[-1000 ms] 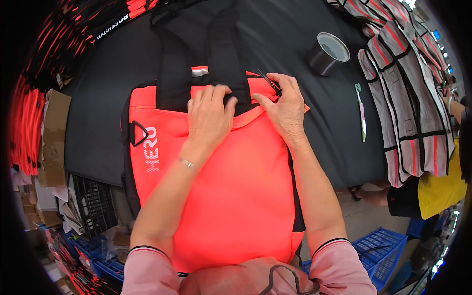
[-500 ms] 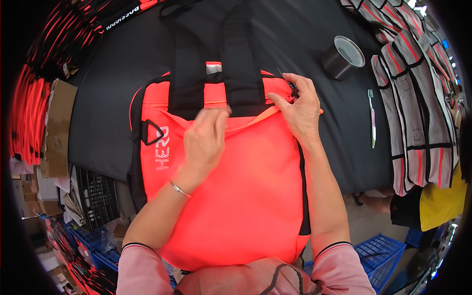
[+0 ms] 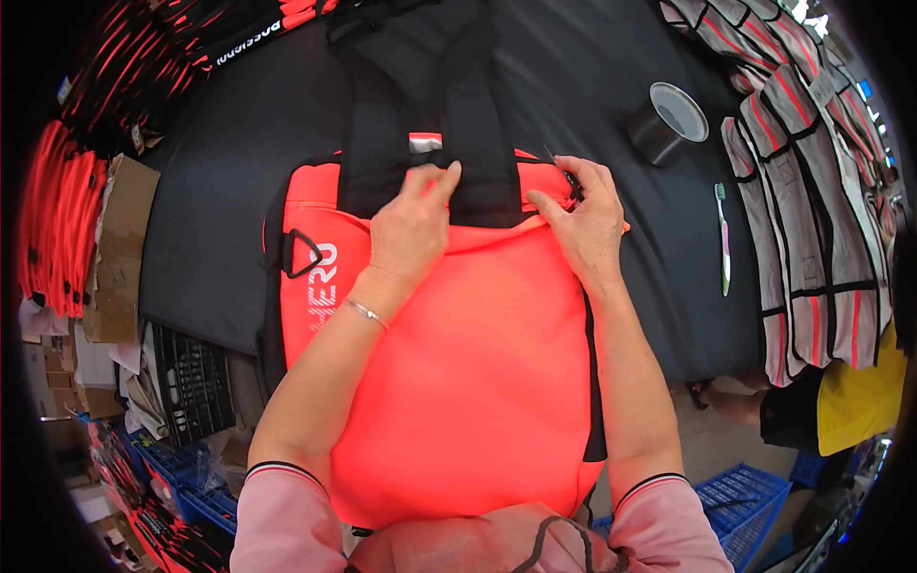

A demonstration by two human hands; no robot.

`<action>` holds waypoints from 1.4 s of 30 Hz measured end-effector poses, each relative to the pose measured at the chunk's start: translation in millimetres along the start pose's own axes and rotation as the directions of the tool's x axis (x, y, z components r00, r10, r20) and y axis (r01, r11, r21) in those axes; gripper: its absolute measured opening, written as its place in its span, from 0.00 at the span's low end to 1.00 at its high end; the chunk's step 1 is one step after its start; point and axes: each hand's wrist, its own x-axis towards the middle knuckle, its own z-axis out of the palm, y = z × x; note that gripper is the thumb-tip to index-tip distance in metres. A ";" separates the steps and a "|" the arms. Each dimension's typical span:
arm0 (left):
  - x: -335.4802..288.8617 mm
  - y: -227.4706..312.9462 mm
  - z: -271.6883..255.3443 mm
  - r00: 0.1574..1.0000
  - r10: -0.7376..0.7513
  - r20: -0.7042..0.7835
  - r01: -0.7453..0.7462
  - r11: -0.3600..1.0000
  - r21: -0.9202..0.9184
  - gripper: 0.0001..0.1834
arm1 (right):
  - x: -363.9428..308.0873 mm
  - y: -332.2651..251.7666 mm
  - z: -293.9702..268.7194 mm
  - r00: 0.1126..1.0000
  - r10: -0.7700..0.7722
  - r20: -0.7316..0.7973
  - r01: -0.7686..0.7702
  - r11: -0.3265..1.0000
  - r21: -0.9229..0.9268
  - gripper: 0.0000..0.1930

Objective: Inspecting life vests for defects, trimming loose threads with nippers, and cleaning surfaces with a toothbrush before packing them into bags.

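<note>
A bright coral-red backpack (image 3: 468, 372) lies on the table before me, its black shoulder straps (image 3: 471, 105) stretched away toward the far side. My left hand (image 3: 411, 229) is over the upper part between the straps, fingers bent and slightly blurred; I cannot tell whether they grip anything. At the top right corner my right hand (image 3: 585, 220) pinches the bag's fabric between thumb and fingers. A small dark tool with a thin pointed tip (image 3: 571, 180) shows beside those fingers. A black triangular ring (image 3: 304, 253) is on the bag's left side.
A metal cup (image 3: 669, 124) and a toothbrush (image 3: 723, 239) rest on the black tabletop (image 3: 220, 220) to the right. Grey panels with red stripes (image 3: 812, 229) are piled beyond. Red pieces (image 3: 62, 220) and a cardboard box (image 3: 122, 248) stand left; blue crates (image 3: 745, 511) are below.
My left hand has moved up and slightly right, from the fold's edge to between the straps. The backpack has shifted slightly in view. My right hand keeps its hold on the corner.
</note>
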 end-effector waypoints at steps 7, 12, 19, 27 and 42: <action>-27.3 22.1 -44.2 0.894 0.102 0.436 -0.217 0.951 0.222 0.18 | 0.9 3.3 -0.8 1.000 -0.009 0.006 0.009 1.000 0.027 0.23; -8.1 17.6 -79.1 0.921 0.206 0.331 -0.325 0.873 0.364 0.10 | 0.3 2.4 -0.2 1.000 -0.007 0.002 0.007 1.000 0.014 0.23; -53.0 -12.4 -96.6 0.892 0.246 0.379 -0.341 0.917 0.206 0.07 | 1.3 4.9 3.8 0.995 -0.095 -0.008 0.094 0.995 -0.018 0.24; -33.3 -24.9 -61.7 0.990 -0.138 0.040 0.141 0.987 -0.074 0.08 | 10.6 -41.2 4.1 0.930 -0.362 -0.058 0.345 0.918 -0.196 0.21; -27.4 -35.0 -53.5 0.994 -0.052 0.096 0.038 0.990 0.138 0.04 | 21.9 -56.5 56.6 0.822 -0.260 0.507 0.330 0.943 -0.052 0.14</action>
